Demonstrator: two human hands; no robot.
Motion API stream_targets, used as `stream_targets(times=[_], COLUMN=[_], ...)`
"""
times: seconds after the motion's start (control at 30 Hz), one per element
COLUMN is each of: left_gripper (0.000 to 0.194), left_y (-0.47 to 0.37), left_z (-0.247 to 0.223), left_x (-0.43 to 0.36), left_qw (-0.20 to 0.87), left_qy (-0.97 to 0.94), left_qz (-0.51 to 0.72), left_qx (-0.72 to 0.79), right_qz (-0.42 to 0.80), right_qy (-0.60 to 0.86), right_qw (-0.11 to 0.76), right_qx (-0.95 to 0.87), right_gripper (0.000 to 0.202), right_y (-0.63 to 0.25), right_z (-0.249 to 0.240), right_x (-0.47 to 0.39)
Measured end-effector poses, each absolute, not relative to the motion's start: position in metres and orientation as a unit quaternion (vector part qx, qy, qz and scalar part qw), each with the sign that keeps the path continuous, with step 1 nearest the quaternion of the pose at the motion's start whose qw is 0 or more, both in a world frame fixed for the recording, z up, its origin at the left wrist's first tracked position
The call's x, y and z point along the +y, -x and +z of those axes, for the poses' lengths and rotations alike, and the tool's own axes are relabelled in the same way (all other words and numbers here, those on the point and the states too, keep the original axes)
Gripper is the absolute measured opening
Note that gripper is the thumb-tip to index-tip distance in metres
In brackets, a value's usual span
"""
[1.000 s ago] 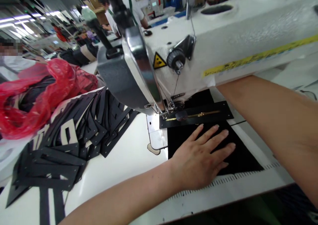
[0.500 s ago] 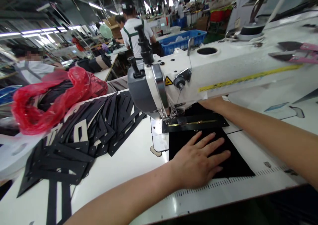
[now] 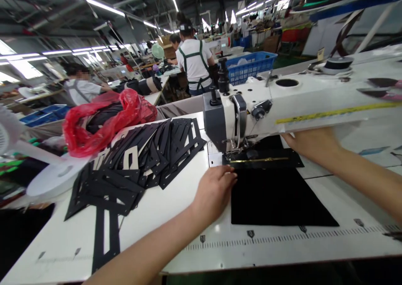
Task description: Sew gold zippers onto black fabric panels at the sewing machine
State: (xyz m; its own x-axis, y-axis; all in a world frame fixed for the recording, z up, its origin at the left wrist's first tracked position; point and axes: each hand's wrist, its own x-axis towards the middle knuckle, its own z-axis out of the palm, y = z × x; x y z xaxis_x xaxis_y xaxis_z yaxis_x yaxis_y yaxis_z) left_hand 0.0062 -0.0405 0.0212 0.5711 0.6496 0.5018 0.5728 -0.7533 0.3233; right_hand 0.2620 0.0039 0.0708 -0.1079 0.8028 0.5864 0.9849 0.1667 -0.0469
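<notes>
Black flat fabric panel (image 3: 279,197), lower right of centre, lies just right of left hand (image 3: 215,188), fingers curled together, pinch unclear; right hand (image 3: 314,141), centre right, beside black gold-zippered strip (image 3: 266,164), grip unclear.

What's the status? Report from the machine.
Left hand at black fabric; right hand near zipper strip; strip atop fabric, under machine head; cut pieces piled left.
</notes>
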Motion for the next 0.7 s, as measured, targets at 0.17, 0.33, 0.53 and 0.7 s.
stream_targets(times=[0.17,0.33,0.53,0.7], left_gripper=[0.018,0.016,0.013,0.013], left_y=[0.012,0.005,0.007,0.007], left_z=[0.015,0.030,0.028,0.016], left_x=[-0.013,0.000,0.006,-0.007], left_qw=[-0.015,-0.007,0.004,-0.025], left_qy=[-0.914,-0.911,-0.900,-0.915], left_qz=[0.222,0.202,0.201,0.217], left_qx=[0.339,0.359,0.386,0.339], right_qz=[-0.092,-0.086,-0.074,-0.109], right_qy=[0.472,0.512,0.503,0.472], right_qw=[0.215,0.178,0.147,0.164], right_qx=[-0.850,-0.836,-0.849,-0.860], right_gripper=[0.028,0.024,0.025,0.022], right_y=[-0.211,-0.172,-0.168,-0.170], right_z=[0.045,0.027,0.021,0.020], right_x=[-0.070,-0.063,-0.037,-0.050])
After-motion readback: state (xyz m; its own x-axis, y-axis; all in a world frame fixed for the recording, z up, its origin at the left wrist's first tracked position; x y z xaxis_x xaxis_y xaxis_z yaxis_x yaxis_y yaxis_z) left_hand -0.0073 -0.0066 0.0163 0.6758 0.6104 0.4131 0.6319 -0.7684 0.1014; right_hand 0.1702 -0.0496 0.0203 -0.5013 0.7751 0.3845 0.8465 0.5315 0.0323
